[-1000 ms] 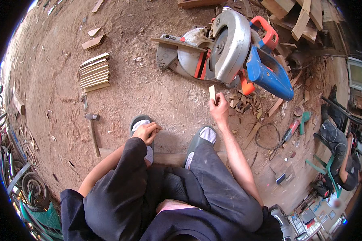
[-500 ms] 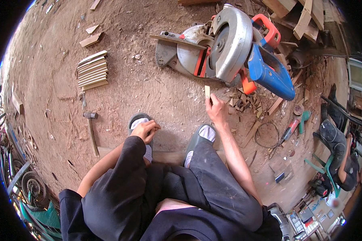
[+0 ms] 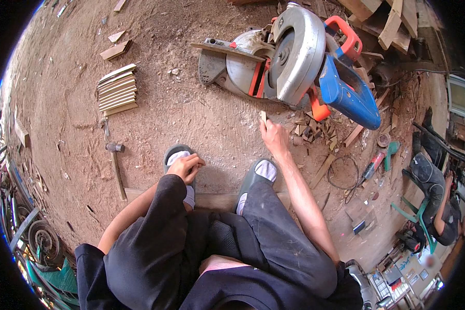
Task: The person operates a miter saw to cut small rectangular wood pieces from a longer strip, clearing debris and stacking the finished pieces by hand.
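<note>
My right hand [image 3: 275, 138] is closed on a small, pale wood piece [image 3: 263, 115], whose end sticks up past the fingers. It is over the dirt floor, just below the miter saw [image 3: 302, 57] with its silver guard, blue body and orange handles. Off to that hand's right lies a pile of small wood offcuts [image 3: 313, 128]. My left hand [image 3: 184, 166] hangs by my left knee, above the grey slipper [image 3: 171, 153]. Its fingers are curled together, and I see nothing in them.
On the left lie a neat row of wood strips [image 3: 118, 90] and a hammer [image 3: 117, 168]. An angle grinder [image 3: 373, 165] and its cord lie at the right, near a seated person [image 3: 435, 194]. Scrap boards [image 3: 392, 23] are heaped at the far right. Bicycle parts [image 3: 41, 240] stand lower left.
My right hand has moved slightly left, and the wood piece has turned, showing a narrower side. My left hand stays at the knee.
</note>
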Tool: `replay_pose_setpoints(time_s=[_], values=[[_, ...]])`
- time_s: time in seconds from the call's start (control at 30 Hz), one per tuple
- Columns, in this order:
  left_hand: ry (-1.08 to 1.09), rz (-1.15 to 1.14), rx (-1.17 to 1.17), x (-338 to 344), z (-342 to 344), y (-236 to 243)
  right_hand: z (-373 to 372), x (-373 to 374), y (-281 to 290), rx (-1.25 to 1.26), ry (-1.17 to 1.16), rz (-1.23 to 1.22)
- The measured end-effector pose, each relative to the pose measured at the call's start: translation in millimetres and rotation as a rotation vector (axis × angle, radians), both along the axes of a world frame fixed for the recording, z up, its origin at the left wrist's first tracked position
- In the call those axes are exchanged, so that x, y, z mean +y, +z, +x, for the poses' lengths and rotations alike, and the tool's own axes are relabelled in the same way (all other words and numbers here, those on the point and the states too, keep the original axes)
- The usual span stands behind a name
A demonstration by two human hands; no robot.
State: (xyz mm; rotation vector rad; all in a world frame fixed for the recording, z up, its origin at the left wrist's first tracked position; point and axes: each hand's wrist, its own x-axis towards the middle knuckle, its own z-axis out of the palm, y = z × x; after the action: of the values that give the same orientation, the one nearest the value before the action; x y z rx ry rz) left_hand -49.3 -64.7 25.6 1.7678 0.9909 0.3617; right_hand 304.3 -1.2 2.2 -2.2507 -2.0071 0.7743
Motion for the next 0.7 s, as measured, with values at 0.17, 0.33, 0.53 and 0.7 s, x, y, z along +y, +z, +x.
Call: replay_pose_setpoints(time_s=[0.17, 0.33, 0.53, 0.7], values=[[-0.013, -0.112, 0.027, 1, -1, 1, -1, 0, -6, -0.061, 0.062, 0.019], [-0.029, -0.044, -0.001, 0, 0, -1, -6, -2, -10, -0.079, 0.096, 0.064], [-0.043, -0.081, 0.007, -2, -1, -7, -7, -1, -15, -0.074, 0.118, 0.064], [-0.032, -0.103, 0.014, -1, -1, -1, -3, 11, -2, -0.011, 0.031, -0.057]])
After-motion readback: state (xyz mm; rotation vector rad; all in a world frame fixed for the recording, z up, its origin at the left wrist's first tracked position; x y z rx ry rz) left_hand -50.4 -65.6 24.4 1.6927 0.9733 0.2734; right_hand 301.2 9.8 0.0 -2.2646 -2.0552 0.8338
